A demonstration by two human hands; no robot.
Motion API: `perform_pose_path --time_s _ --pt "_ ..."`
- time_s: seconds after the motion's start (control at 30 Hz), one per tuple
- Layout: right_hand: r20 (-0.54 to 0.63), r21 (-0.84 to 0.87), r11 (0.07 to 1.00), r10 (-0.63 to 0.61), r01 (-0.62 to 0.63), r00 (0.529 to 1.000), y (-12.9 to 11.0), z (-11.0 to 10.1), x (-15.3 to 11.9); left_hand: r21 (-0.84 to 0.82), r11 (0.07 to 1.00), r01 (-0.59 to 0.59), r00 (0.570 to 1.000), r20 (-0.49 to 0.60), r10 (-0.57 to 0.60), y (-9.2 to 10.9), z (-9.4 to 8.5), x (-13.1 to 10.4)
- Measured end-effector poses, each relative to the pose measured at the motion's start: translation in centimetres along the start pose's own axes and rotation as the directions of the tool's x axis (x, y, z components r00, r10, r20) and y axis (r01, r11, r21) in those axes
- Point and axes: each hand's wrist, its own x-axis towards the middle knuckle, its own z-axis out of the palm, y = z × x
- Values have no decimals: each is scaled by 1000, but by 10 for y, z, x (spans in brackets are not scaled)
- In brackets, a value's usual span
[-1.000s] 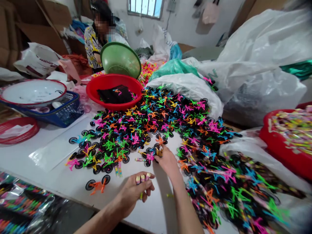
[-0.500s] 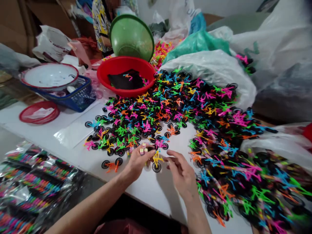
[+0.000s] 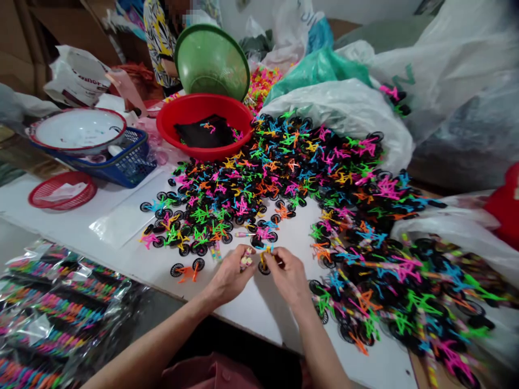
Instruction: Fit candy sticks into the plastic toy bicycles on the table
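My left hand (image 3: pixel 233 274) is closed around several thin sticks (image 3: pixel 246 260) with pale, patterned ends; their full shape is hidden by my fingers. Just to its right, my right hand (image 3: pixel 288 273) pinches a small yellow toy bicycle (image 3: pixel 265 260) with black wheels, held upright above the white table (image 3: pixel 243 308). Beyond my fingertips lie a pink toy bicycle (image 3: pixel 264 233) and a printed stick (image 3: pixel 243 235). An orange toy bicycle (image 3: pixel 187 272) rests alone left of my left hand.
A large heap of coloured toy bicycles (image 3: pixel 279 173) spreads across the table and down the right side. Behind stand a red basin (image 3: pixel 162 127), a green basin (image 3: pixel 213 59) and a blue basket (image 3: pixel 135 156). Bagged goods (image 3: pixel 52 319) lie lower left. Another person (image 3: pixel 156 40) is at the back.
My right hand has moved left and closed on the yellow bicycle, which was at my left fingertips. My left hand now keeps only the sticks. The view has shifted slightly.
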Motion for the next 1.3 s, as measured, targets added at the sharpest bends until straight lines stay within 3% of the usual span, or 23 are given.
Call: perform_pose_path --time_s 0.17,0.3,0.37,0.47,0.6,0.7,0.87,0.97,1.03,1.1,1.17,1.23,1.3 --pt "73 194 977 78 -91 994 17 11 -2 20 998 -55 994 92 53 7 -5 -3" --pt "155 254 954 121 -158 980 22 7 -5 -40 994 105 991 85 -101 4 -5 -3" --pt "146 294 939 137 -175 980 24 4 -7 -127 981 145 986 101 -132 2 -4 -3" --pt "136 333 932 106 -146 985 24 -3 -10 -351 921 169 971 221 -94 2 -5 -4" --pt "294 314 929 99 -194 951 22 -4 -12 -500 838 217 950 305 -64 7 -5 -6" --pt "403 363 898 91 -250 911 19 -3 -14 -495 845 205 933 360 -15 9 -6 -7" --pt "361 400 884 89 -240 928 19 -10 -18 -466 852 239 897 442 -10 14 -11 -9" --pt "425 388 873 116 -297 898 22 -9 -20 -455 856 246 893 451 -17 15 -10 -12" --pt "375 371 881 145 -292 916 26 -1 -22 -383 898 216 914 402 -49 12 -5 -15" --pt "182 245 948 159 -202 970 29 12 -24 -262 951 165 959 267 -93 5 3 -17" --pt "-3 52 991 125 -125 992 29 24 -23 -159 980 119 989 101 -104 0 12 -15" --pt "-38 -38 995 93 -95 995 24 24 -20 -118 987 108 994 34 -104 2 18 -9" --pt "22 -69 996 53 -52 998 11 2 -20 -157 979 133 987 113 -116 11 18 -1"
